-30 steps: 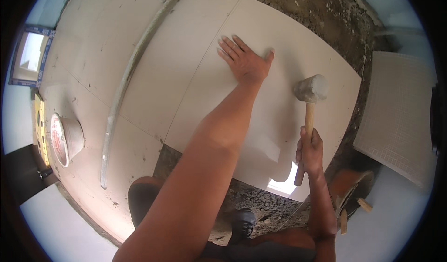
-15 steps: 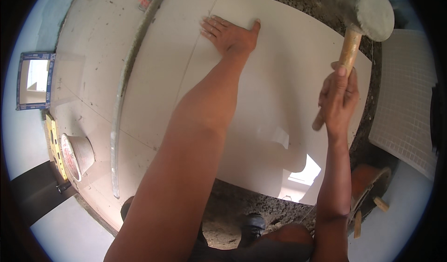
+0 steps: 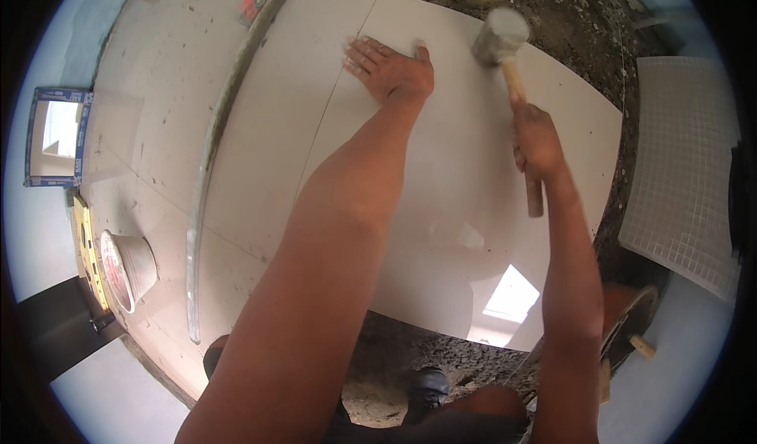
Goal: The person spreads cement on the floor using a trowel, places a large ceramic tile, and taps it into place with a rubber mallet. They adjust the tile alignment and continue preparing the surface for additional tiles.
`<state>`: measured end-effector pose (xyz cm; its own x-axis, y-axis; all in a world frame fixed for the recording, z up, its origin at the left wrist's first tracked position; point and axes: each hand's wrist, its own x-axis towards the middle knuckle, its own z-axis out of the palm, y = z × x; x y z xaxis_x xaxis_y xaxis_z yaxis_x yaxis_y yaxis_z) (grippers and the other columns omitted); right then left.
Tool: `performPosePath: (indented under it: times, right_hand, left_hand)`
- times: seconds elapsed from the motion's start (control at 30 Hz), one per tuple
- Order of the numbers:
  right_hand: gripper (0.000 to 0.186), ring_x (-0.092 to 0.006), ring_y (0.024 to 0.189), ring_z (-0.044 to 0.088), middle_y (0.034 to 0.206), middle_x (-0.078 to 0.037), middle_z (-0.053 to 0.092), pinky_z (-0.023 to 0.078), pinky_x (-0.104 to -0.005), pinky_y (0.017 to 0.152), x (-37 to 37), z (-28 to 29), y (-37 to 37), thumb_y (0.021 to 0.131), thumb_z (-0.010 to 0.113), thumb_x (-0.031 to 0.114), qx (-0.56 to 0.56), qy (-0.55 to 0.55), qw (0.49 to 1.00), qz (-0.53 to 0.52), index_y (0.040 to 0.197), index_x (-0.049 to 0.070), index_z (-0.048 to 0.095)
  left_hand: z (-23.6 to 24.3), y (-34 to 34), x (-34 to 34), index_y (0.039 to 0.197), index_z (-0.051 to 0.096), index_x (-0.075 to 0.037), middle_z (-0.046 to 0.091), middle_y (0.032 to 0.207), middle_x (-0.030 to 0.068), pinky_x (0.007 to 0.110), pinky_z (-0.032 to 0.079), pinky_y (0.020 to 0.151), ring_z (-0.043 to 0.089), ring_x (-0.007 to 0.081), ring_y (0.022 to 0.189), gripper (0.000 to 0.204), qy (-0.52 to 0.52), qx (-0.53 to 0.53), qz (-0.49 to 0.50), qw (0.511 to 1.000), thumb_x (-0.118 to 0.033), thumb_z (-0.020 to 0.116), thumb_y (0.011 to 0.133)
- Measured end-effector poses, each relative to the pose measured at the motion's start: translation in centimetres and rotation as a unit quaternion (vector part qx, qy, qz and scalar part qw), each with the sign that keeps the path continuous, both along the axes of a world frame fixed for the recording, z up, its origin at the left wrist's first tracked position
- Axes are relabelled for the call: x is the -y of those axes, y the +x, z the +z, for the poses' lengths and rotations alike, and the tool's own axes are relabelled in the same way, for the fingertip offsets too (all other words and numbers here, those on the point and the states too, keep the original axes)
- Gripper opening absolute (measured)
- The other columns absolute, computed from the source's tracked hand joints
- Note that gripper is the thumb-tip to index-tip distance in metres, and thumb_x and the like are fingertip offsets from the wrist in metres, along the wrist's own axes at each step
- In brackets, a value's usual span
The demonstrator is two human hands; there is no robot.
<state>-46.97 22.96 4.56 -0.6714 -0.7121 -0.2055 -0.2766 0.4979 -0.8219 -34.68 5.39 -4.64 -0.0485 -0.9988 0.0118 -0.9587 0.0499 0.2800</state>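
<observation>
Currently, left hand (image 3: pixel 389 72) spread flat, holding nothing, on far-left part of large pale tile (image 3: pixel 457 168); right hand (image 3: pixel 539 143) closed around wooden-handled mallet (image 3: pixel 500 39), its head near tile's far edge, contact unclear.

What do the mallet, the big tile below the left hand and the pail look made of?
Mallet head: probably rubber, matte, chunky and coated pale grey.
Handle: apparently wood, tan and plain.
Big tile: likely glazed ceramic or porcelain; its glossy face mirrors a bright patch.
Pail: perhaps plastic, off-white and thin-walled, though the look leaves this open.
</observation>
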Motion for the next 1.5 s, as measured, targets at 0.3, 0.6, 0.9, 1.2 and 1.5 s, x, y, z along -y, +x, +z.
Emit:
performPosePath:
  times: [0.3, 0.6, 0.9, 1.2, 1.5]
  right_hand:
    - [0.052, -0.0127, 0.040, 0.047, 0.055, -0.003, 0.047, 0.043, -0.0315, 0.040, 5.0, 1.9, 2.9, 0.099, 0.049, 0.051, 0.068, 0.040, 0.995, 0.059, 0.086, 0.001, 0.055]
    - [0.050, -0.0074, 0.044, 0.047, 0.058, 0.001, 0.050, 0.041, -0.0258, 0.041, -8.3, -0.2, 3.4, 0.095, 0.059, 0.051, 0.120, 0.068, 0.990, 0.018, 0.089, 0.002, 0.056]
    - [0.036, -0.0164, 0.046, 0.057, 0.062, -0.009, 0.059, 0.047, -0.0325, 0.042, -16.8, -1.8, 4.4, 0.093, 0.064, 0.023, 0.202, 0.053, 0.973, -0.098, 0.113, -0.006, 0.055]
    - [0.036, -0.0384, 0.088, 0.068, 0.095, -0.025, 0.068, 0.055, -0.0468, 0.079, -16.6, -3.0, 4.3, 0.093, 0.057, 0.027, 0.056, 0.117, 0.990, -0.056, 0.111, -0.004, 0.054]
    - [0.042, -0.0403, 0.090, 0.067, 0.097, -0.024, 0.067, 0.053, -0.0492, 0.080, -25.6, -2.8, 11.9, 0.099, 0.049, 0.033, 0.130, 0.092, 0.986, -0.057, 0.118, -0.004, 0.047]
  left_hand:
    - [0.2, 0.3, 0.2, 0.151, 0.009, 0.012, 0.004, 0.161, 0.0265, 0.051, -0.001, 0.120, -0.002, 0.0389, 0.150, 0.076, 0.009, 0.007, 0.007, 1.000, -0.042, 0.027, 0.101]
    - [-0.7, 0.7, 0.9, 0.151, 0.012, 0.010, 0.010, 0.161, 0.0261, 0.055, 0.004, 0.119, 0.005, 0.0430, 0.149, 0.078, -0.026, 0.025, 0.000, 0.999, -0.045, 0.031, 0.099]
    - [-1.1, -0.4, 1.2, 0.152, 0.021, 0.003, 0.018, 0.159, 0.0260, 0.059, 0.013, 0.117, 0.017, 0.0447, 0.146, 0.080, -0.012, 0.095, 0.020, 0.995, -0.054, 0.036, 0.098]
    - [-1.1, 4.7, -20.2, 0.155, 0.019, -0.002, 0.013, 0.161, 0.0242, 0.053, 0.010, 0.120, 0.010, 0.0385, 0.150, 0.086, -0.049, 0.131, -0.262, 0.955, -0.065, 0.030, 0.097]
    - [-0.4, 5.2, -21.3, 0.155, 0.017, -0.001, 0.013, 0.161, 0.0238, 0.053, 0.009, 0.120, 0.011, 0.0383, 0.150, 0.089, -0.033, 0.135, -0.279, 0.950, -0.066, 0.028, 0.096]
